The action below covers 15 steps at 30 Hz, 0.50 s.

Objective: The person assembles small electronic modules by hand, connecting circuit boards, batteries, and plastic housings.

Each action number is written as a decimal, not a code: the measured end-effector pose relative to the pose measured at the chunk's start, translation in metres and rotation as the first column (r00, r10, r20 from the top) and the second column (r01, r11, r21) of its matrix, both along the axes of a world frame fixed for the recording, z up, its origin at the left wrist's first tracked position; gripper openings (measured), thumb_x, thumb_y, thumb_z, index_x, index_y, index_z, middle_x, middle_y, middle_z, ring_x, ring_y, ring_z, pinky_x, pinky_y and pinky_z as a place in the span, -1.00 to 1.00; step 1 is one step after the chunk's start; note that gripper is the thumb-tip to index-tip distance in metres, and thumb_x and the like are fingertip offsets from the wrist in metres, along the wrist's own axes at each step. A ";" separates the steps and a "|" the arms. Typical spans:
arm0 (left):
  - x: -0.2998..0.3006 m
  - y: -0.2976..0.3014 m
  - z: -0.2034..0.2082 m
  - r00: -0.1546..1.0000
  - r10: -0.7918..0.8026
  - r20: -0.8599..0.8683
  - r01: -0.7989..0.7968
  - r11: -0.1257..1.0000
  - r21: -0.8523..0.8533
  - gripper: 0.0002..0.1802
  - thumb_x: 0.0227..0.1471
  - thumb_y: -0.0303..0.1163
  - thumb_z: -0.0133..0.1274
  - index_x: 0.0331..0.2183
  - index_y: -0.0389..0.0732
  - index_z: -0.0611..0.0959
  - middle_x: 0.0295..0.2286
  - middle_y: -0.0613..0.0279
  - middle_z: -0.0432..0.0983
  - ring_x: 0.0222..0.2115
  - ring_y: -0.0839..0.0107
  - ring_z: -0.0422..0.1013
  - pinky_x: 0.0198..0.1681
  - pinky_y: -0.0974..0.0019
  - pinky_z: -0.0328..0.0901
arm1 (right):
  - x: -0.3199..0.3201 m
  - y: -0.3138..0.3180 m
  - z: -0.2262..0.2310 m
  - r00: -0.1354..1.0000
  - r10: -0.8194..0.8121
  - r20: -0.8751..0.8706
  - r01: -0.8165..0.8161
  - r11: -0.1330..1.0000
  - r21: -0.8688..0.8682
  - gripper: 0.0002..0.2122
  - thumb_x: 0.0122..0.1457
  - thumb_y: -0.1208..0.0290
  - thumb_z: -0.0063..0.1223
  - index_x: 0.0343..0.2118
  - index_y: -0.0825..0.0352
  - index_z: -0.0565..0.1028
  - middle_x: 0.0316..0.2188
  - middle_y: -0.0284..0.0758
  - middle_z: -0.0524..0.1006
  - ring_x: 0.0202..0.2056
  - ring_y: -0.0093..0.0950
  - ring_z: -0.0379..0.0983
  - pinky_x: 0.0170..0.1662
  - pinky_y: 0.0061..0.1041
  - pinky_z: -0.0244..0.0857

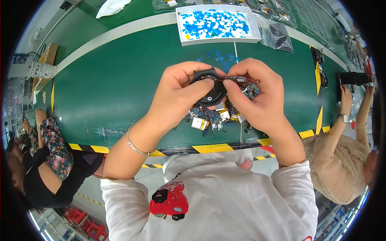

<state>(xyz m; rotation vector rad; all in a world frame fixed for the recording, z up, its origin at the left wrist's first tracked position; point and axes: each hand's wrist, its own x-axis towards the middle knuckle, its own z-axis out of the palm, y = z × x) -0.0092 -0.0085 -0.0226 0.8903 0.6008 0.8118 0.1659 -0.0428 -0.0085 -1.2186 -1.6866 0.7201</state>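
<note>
A black round watch case (214, 97), its inner side up, is held in my left hand (177, 94), with the thumb pressed on its inside. At the right edge of the case, my right hand (261, 96) pinches a small circuit board (237, 79) with a thin red wire by its end. The board touches or nearly touches the case; the fingers hide exactly how they meet. Beneath both hands lies a loose pile of electronic parts (219, 116), with small silver battery packs (200, 123) and little boards in it.
A white box (221, 41) of blue and white pieces stands at the far side, with a few blue pieces (219, 56) before it. Beside it lies a clear bag (277, 36) of dark parts. Other people sit left and right; one holds a black object (354, 78).
</note>
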 end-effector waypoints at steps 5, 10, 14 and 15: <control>0.001 0.002 -0.003 0.996 0.039 -0.079 -0.040 0.999 -0.012 -0.81 -0.06 -0.66 -0.08 -0.33 -0.45 0.56 -0.46 0.11 0.53 -0.49 0.47 0.48 -0.41 0.46 0.42 | 0.000 0.001 -0.001 0.998 0.047 0.039 -0.049 0.996 0.067 -0.92 -0.09 0.66 0.08 -0.49 0.42 0.45 -0.56 -0.35 0.43 -0.54 -0.62 0.36 -0.47 -0.67 0.21; -0.001 0.004 -0.003 0.996 0.003 -0.084 -0.007 0.999 -0.042 -0.80 -0.08 -0.66 -0.07 -0.33 -0.45 0.57 -0.44 0.12 0.53 -0.46 0.48 0.49 -0.36 0.45 0.42 | 0.000 0.003 -0.002 0.997 0.064 0.051 -0.070 0.992 0.108 -0.91 -0.10 0.66 0.09 -0.48 0.42 0.45 -0.56 -0.33 0.43 -0.55 -0.61 0.36 -0.49 -0.66 0.19; -0.002 0.007 -0.005 0.998 -0.016 -0.068 0.015 1.000 -0.027 -0.79 -0.08 -0.67 -0.06 -0.31 -0.44 0.57 -0.43 0.13 0.54 -0.43 0.48 0.49 -0.31 0.45 0.42 | 0.001 0.003 -0.003 0.997 0.072 0.031 -0.074 0.995 0.074 -0.92 -0.10 0.66 0.08 -0.48 0.42 0.45 -0.54 -0.34 0.44 -0.55 -0.61 0.36 -0.50 -0.65 0.19; -0.002 0.008 -0.002 0.999 -0.023 -0.026 0.022 0.999 -0.045 -0.78 -0.07 -0.67 -0.06 -0.30 -0.44 0.57 -0.42 0.13 0.54 -0.42 0.48 0.49 -0.30 0.45 0.42 | 0.002 0.003 -0.002 0.998 0.066 0.012 -0.066 0.997 0.034 -0.92 -0.09 0.67 0.08 -0.48 0.42 0.45 -0.54 -0.34 0.45 -0.55 -0.61 0.37 -0.50 -0.65 0.19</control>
